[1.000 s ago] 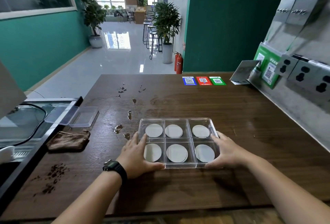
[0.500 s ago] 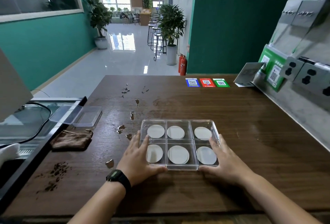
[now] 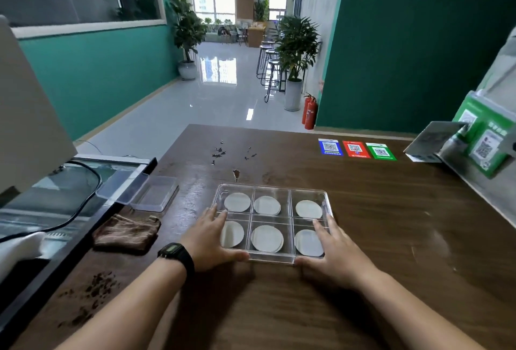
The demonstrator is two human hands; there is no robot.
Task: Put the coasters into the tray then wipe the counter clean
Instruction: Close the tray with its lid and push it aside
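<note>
A clear six-compartment tray (image 3: pixel 272 188) lies on the dark wooden counter (image 3: pixel 391 224), with a round pale coaster (image 3: pixel 237 202) in every compartment. My left hand (image 3: pixel 212 240), a black watch on its wrist, grips the tray's near left corner, its fingers over the left rim. The near right corner is gripped by my right hand (image 3: pixel 337 254), fingers lying over the rim. A crumpled brown cloth (image 3: pixel 125 233) sits on the counter to the left of the tray, untouched.
Dark crumbs (image 3: pixel 92 293) lie near the counter's left front, small dark bits (image 3: pixel 220 151) further back, and a wet spot (image 3: pixel 236 174) just beyond the tray. A clear lid (image 3: pixel 153 194) rests by the left edge. Coloured QR stickers (image 3: pixel 356 149) are at the back.
Both hands have pushed the tray away from me and slightly left, over the wet spots that lay beside it. The view has tilted upward.
</note>
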